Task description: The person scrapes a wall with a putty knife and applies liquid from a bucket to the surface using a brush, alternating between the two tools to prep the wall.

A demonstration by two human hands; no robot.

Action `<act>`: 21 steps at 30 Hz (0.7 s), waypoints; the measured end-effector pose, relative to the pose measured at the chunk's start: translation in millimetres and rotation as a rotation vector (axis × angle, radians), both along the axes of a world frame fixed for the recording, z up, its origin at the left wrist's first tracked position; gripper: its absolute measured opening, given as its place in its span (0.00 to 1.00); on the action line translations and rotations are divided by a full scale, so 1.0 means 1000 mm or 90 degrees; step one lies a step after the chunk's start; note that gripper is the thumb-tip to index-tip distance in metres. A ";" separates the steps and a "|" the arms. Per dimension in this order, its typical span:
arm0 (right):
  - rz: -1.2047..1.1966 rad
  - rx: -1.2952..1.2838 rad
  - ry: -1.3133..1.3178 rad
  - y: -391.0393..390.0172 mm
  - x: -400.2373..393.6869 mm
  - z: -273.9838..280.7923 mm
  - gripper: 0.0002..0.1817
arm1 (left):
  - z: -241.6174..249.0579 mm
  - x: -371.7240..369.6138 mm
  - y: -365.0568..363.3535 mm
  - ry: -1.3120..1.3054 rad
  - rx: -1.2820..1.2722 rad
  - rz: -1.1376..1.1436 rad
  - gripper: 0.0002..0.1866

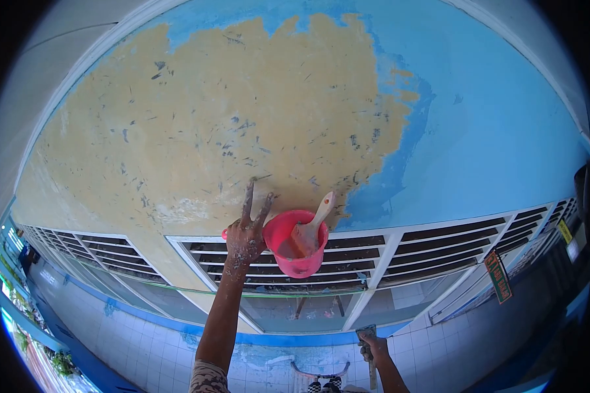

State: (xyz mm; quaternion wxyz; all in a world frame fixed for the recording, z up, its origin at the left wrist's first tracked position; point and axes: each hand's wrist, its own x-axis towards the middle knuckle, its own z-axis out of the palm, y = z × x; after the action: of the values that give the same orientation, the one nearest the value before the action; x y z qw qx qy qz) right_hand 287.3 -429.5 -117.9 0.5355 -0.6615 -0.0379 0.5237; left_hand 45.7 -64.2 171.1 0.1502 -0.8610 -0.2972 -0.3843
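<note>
The pink bucket (296, 243) is held up high against the wall, just below the big patch of scraped, yellowish plaster (223, 118) and in front of the white louvred vents (439, 245). Inside the bucket stands a wide brush (311, 229) – its pale wooden handle leans up and to the right over the rim, and its bristles are down in the bucket.

The left hand (245, 237) is just to the left of the bucket and touches its side. Two fingers (248, 196) point straight up and spread, with their tips at the lower edge of the plaster patch; the other fingers are curled beside the bucket's rim. How exactly they hold the bucket I cannot tell, because the grip is hidden behind the hand. The hand and forearm are speckled with pale splashes.

The right hand (372, 347) is well below the bucket and to its right, low in the view. Its fingers are closed around the handle of a scraper (370, 357) – the blade end shows above the fist and the handle goes down below it.

To the right of the plaster patch the wall is blue paint (498, 118). Far to the right of the bucket, a green and red sign (497, 275) hangs on the tiled lower wall.
</note>
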 end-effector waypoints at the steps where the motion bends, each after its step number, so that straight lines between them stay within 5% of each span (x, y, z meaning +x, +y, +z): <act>1: 0.003 -0.029 0.015 0.000 -0.002 0.010 0.16 | -0.008 -0.001 -0.002 -0.021 -0.005 0.000 0.48; 6: 0.004 0.017 0.013 0.001 0.000 -0.018 0.11 | -0.044 -0.013 -0.013 -0.043 0.012 -0.004 0.40; 7: 0.006 0.040 0.025 0.001 0.000 -0.022 0.09 | -0.042 -0.012 -0.025 -0.074 0.026 -0.036 0.29; 11: -0.054 0.129 0.129 0.008 0.004 -0.028 0.11 | -0.078 -0.020 -0.028 -0.053 0.033 -0.106 0.17; 21: -0.035 0.283 -0.008 0.063 0.011 0.089 0.12 | -0.120 -0.020 -0.090 -0.042 -0.078 -0.228 0.18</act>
State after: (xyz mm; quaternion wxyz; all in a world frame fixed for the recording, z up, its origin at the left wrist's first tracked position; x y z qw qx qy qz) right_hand 298.5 -366.0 -29.4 0.6817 -0.5312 -0.1377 0.4839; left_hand 25.6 -154.4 51.3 0.0168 -0.8947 -0.1669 -0.4140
